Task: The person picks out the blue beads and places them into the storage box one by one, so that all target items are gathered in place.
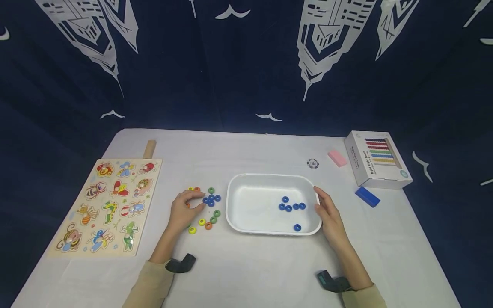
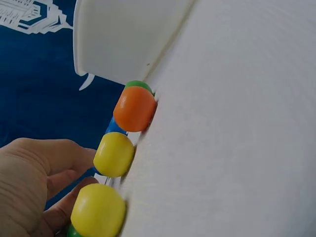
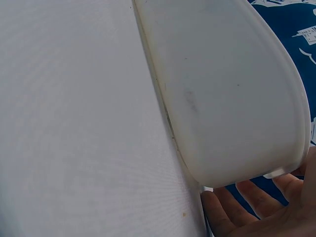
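My left hand (image 1: 183,210) pinches a blue bead (image 1: 205,200) between thumb and forefinger, at the edge of a small group of blue beads (image 1: 211,197). Around it lie green, orange and yellow beads; in the left wrist view a yellow bead (image 2: 114,154) and an orange bead (image 2: 135,109) stand in front of the fingertips and partly hide the pinch. With my right hand (image 1: 330,218) I hold the right end of a white tray (image 1: 250,226), thumb and forefinger at its rim. Several blue beads (image 1: 289,208) sit in the tray's right half.
A wooden picture puzzle board (image 1: 101,209) lies at the left, a wooden stick (image 1: 149,149) behind it. Toward the back right are a white box (image 1: 379,160), a pink block (image 1: 337,158), a blue block (image 1: 367,196) and a round chip (image 1: 313,163).
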A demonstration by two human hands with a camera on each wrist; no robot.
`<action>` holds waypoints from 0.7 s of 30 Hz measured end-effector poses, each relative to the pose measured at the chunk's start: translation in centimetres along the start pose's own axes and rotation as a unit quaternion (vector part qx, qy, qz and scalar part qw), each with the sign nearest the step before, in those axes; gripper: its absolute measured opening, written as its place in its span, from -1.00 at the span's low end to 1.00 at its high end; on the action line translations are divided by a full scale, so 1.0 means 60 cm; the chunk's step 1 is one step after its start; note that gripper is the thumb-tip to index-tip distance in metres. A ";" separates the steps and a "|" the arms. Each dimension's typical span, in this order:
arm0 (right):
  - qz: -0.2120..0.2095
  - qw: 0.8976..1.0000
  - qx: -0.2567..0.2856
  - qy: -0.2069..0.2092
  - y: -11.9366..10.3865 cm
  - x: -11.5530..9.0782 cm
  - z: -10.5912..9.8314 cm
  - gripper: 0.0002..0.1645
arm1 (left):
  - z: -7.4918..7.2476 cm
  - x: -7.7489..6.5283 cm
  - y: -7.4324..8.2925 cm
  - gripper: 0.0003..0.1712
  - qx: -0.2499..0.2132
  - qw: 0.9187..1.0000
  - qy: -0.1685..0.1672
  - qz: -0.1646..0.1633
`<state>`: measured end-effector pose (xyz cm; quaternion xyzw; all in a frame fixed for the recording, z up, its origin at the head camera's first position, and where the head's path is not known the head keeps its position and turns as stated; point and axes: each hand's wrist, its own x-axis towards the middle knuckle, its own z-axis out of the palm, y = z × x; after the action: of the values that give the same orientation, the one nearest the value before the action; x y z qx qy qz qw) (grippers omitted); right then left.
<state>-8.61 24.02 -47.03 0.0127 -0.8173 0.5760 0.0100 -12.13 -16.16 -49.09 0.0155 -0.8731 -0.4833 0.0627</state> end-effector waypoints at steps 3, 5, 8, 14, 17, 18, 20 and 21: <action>-0.001 1.000 -0.004 0.000 0.000 0.000 0.000 -0.46 | 0.002 0.000 0.001 -0.66 0.033 0.999 -0.003 -0.002; -0.002 1.000 -0.006 0.001 0.000 0.000 0.000 -0.46 | 0.004 0.002 0.001 -0.68 0.048 0.999 0.001 0.002; 0.002 1.000 -0.009 0.003 0.001 0.000 0.000 -0.46 | 0.006 0.004 0.002 -0.71 0.068 0.998 0.007 0.010; 0.009 1.000 -0.028 0.002 0.004 0.000 0.001 -0.48 | 0.002 0.002 0.015 -0.75 0.082 0.996 0.025 0.004; 0.007 1.000 -0.028 0.000 0.004 0.000 0.001 -0.48 | -0.004 0.003 0.030 -0.74 0.066 0.997 0.040 0.008; 0.006 1.000 -0.029 0.001 0.005 0.000 0.001 -0.48 | -0.005 0.003 0.036 -0.74 0.060 0.997 0.043 0.014; 0.006 1.000 -0.031 0.002 0.005 0.001 0.000 -0.48 | -0.006 0.006 0.053 -0.74 0.047 0.998 0.042 0.025; 0.007 0.999 -0.031 0.003 0.006 0.001 0.000 -0.48 | -0.005 0.007 0.062 -0.74 0.042 0.998 0.039 0.036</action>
<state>-8.70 24.13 -47.36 0.0049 -0.8348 0.5505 0.0086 -12.37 -14.50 -45.75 0.0056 -0.8896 -0.4423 0.1138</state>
